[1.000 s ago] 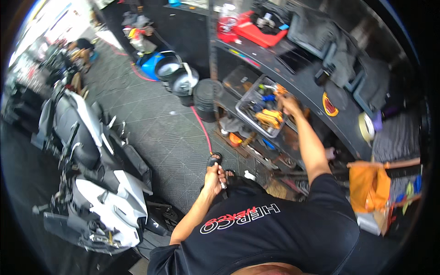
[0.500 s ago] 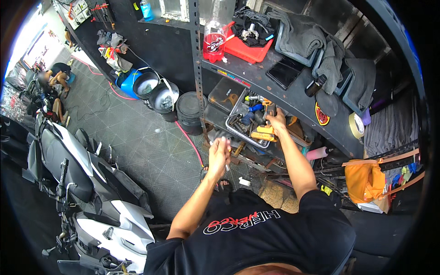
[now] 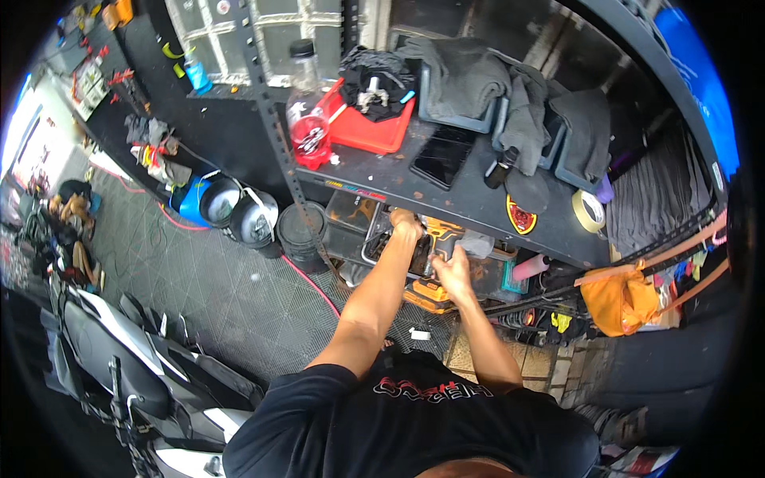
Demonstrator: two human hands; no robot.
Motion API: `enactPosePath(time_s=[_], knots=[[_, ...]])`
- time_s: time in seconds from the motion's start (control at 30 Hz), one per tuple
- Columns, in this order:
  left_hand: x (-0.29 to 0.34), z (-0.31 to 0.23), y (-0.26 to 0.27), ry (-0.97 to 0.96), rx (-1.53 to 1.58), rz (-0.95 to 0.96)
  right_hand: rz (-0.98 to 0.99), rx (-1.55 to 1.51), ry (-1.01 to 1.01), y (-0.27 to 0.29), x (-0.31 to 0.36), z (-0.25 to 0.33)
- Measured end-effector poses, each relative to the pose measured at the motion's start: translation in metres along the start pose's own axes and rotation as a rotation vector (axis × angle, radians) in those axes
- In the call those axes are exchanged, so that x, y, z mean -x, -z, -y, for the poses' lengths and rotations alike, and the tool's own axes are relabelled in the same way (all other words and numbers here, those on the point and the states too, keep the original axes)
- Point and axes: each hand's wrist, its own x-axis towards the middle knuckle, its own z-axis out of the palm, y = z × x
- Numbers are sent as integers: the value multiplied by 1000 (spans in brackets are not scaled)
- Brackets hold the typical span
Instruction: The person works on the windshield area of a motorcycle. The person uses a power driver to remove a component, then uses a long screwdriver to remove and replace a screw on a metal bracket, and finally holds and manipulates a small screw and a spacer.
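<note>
A yellow-and-black cordless drill [image 3: 442,232] is held over the lower shelf, its yellow battery at the bottom. My right hand [image 3: 453,276] is wrapped round its grip. My left hand [image 3: 407,221] is closed at the drill's front end, over the tool bin; whatever its fingers hold is hidden. Beneath my left forearm lies the grey bin [image 3: 370,240], with dark tools inside, mostly covered by my arm. A dark case with a clear lid [image 3: 351,211] sits left of the bin.
The upper shelf [image 3: 382,179] overhangs my hands, bearing a red-liquid bottle [image 3: 309,131], a red tray [image 3: 374,137], a black phone [image 3: 443,158] and grey towels [image 3: 470,76]. A steel post [image 3: 275,119] stands left. Buckets [image 3: 255,219], a pink hose [image 3: 315,283] and a scooter [image 3: 119,350] are at left.
My left hand has moved up and right from beside the bin to the drill's front end. My right hand has brought the drill nearer to me. The whole view has shifted.
</note>
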Motion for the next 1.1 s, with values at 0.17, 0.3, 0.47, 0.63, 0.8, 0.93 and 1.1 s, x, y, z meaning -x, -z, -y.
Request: enactPosePath(time_s=[0.17, 0.3, 0.47, 0.63, 0.8, 0.93, 1.1], knots=[[-8, 24, 1, -29, 19, 93, -131, -133, 43, 2, 5, -12], [-28, 35, -1, -43, -11, 168, -133, -39, 4, 11, 0, -10], [-38, 39, -5, -142, -73, 101, -202, -313, -59, -1, 2, -13], [-36, 37, 3, -206, -160, 32, -204, -214, 39, 1, 11, -14], [-66, 48, 20, -323, -392, -76, -184, -225, 53, 8, 18, -18], [-103, 68, 35, -423, -838, -230, -216, -279, -16, 6, 17, -27], [-103, 79, 43, -825, -836, -68, -203, -413, 39, 9, 19, -35]])
